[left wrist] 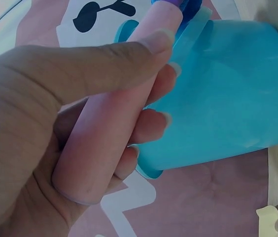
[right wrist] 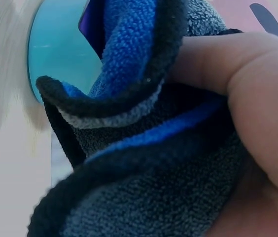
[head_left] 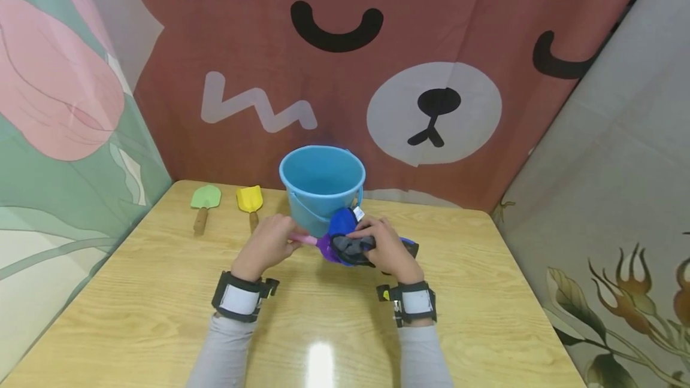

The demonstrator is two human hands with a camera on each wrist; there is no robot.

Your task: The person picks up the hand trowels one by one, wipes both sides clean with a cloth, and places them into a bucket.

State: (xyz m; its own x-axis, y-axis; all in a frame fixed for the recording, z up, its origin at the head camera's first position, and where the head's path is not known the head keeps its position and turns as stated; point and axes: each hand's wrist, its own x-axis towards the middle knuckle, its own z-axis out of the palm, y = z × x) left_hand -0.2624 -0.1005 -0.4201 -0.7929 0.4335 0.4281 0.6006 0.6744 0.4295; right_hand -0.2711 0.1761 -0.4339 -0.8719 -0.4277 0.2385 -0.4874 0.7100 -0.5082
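My left hand [head_left: 268, 245] grips the pink handle [left wrist: 107, 126] of a toy shovel, with thumb and fingers wrapped round it in the left wrist view. The shovel's purple blade [head_left: 325, 248] points right, partly covered by a blue and grey cloth [head_left: 342, 224] with black edging. With my right hand [head_left: 387, 249] I hold this cloth, bunched and folded, against the blade. Close up in the right wrist view, the cloth's dark hem [right wrist: 119, 108] curls in folds beside my thumb. Both hands are close together above the table, just in front of a light blue bucket [head_left: 304, 211].
Behind the hands the bucket stands upright near the table's back edge, its handle hanging down in front. To the left lie a green toy shovel [head_left: 206, 197] and a yellow toy shovel [head_left: 250, 199] with wooden handles. Printed curtains [head_left: 334, 88] hang around the wooden table [head_left: 474, 298].
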